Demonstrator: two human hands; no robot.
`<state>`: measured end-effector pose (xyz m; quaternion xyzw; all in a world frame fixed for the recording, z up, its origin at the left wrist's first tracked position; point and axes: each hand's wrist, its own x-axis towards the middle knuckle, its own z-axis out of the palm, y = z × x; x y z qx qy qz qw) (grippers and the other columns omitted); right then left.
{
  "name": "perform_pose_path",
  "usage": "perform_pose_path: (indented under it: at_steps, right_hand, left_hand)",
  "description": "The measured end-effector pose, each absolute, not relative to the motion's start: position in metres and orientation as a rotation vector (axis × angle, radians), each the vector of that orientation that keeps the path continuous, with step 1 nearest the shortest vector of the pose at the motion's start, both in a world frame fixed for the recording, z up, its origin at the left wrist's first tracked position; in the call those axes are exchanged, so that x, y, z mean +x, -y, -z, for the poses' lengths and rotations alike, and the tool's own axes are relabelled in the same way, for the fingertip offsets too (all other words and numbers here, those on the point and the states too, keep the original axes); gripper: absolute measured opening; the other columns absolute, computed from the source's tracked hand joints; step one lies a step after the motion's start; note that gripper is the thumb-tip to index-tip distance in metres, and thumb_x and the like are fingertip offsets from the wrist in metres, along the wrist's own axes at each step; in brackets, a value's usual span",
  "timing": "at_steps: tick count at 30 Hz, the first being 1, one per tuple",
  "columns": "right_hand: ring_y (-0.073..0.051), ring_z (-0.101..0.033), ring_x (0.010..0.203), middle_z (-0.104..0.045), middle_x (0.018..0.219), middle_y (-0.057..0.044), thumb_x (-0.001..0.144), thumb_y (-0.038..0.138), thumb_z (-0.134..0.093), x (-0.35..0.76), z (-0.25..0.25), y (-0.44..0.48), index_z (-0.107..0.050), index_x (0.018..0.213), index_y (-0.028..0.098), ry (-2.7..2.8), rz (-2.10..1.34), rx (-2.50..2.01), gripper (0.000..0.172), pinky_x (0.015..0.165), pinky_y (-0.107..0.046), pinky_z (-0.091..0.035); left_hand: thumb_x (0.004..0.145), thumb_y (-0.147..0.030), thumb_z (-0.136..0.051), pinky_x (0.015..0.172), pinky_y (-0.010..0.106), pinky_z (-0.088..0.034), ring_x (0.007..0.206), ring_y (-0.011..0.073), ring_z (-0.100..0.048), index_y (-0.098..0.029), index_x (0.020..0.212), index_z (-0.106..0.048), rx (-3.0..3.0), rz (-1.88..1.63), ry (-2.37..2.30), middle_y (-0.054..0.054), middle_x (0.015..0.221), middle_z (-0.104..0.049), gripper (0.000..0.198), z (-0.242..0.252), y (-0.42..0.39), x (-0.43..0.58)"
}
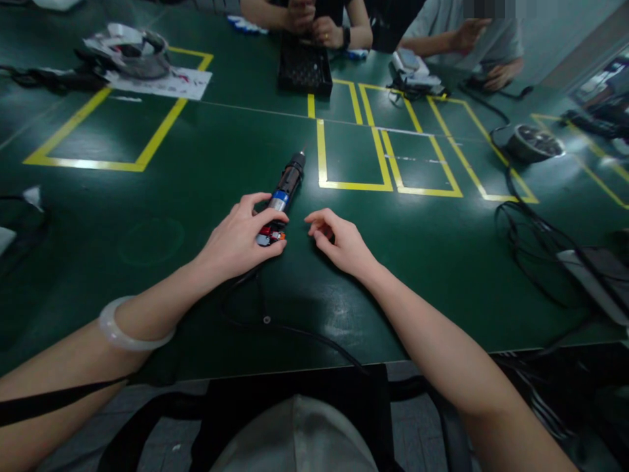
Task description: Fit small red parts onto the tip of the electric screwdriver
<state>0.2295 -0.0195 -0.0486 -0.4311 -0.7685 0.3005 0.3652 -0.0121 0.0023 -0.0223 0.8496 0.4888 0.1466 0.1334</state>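
Here's the left hand (238, 235), palm down, draped over the rear of a slim black electric screwdriver with a blue-and-silver band (289, 178); one finger lies across the tool, the thumb sits beside its back end, and whether that's a firm grip I can't tell from where I stand. Between finger and thumb shows a patch of red, grey and orange (too small to make out, I'm afraid). The screwdriver lies slanted on the glossy green tabletop (189, 216), its thin bit pointing away from the wearer. And just to its right, clear of it, the right hand (339, 242) hovers or rests, fingers loosely curled, a gap between thumb and forefinger! A pale, milky bangle (120, 328) rings the left forearm, and a thin black cable (314, 334) snakes across the near tabletop. Farther out, rectangles of yellow tape (354, 185) mark the surface. Away to the left, a crumpled, silvery round bundle (140, 56) sits on printed white paper (189, 84); across the table, a co-worker's two hands (314, 26) are above a black rectangular tray (305, 69), and at right stands a round dark fan-like unit (535, 143).
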Motion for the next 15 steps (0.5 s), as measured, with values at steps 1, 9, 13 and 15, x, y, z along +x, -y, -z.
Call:
perform_pose_path:
  at_steps: [1,9,13,15]
  right_hand:
    - [-0.015,-0.063,0.082,-0.068,0.094,-0.004,0.091,0.015,-0.047,0.23,0.049,0.019,-0.057,0.115,0.019,1.975,-0.774,-1.111,0.026,0.078,-0.028,-0.049]
    - [-0.015,-0.064,0.084,-0.069,0.095,-0.004,0.093,0.017,-0.048,0.23,0.048,0.019,-0.058,0.114,0.019,1.982,-0.797,-1.137,0.024,0.078,-0.029,-0.048]
    - [-0.015,-0.064,0.083,-0.069,0.095,-0.004,0.093,0.017,-0.048,0.23,0.047,0.019,-0.058,0.114,0.018,1.974,-0.802,-1.118,0.023,0.078,-0.029,-0.048]
    - [-0.015,-0.064,0.084,-0.069,0.095,-0.004,0.094,0.018,-0.048,0.23,0.048,0.019,-0.058,0.115,0.019,1.976,-0.804,-1.117,0.023,0.079,-0.029,-0.049]
  left_hand:
    - [0.084,-0.052,-0.065,0.106,0.058,-0.049,0.12,0.0355,-0.056,-0.029,0.123,-0.068,2.459,-0.426,-1.425,0.009,0.152,-0.04,0.046,0.023,-0.004,-0.019]
    - [0.091,-0.053,-0.063,0.121,0.055,-0.037,0.144,0.0345,-0.04,-0.025,0.129,-0.066,2.463,-0.449,-1.584,0.01,0.15,-0.042,0.047,0.026,-0.028,-0.102]
    - [0.095,-0.066,-0.056,0.121,0.054,-0.035,0.147,0.0341,-0.037,-0.021,0.129,-0.066,2.496,-0.415,-1.727,0.009,0.149,-0.045,0.057,0.024,-0.045,-0.147]
    - [0.092,-0.077,-0.05,0.121,0.054,-0.034,0.145,0.035,-0.038,-0.018,0.126,-0.067,2.482,-0.425,-1.795,0.01,0.146,-0.048,0.07,0.021,-0.054,-0.167]
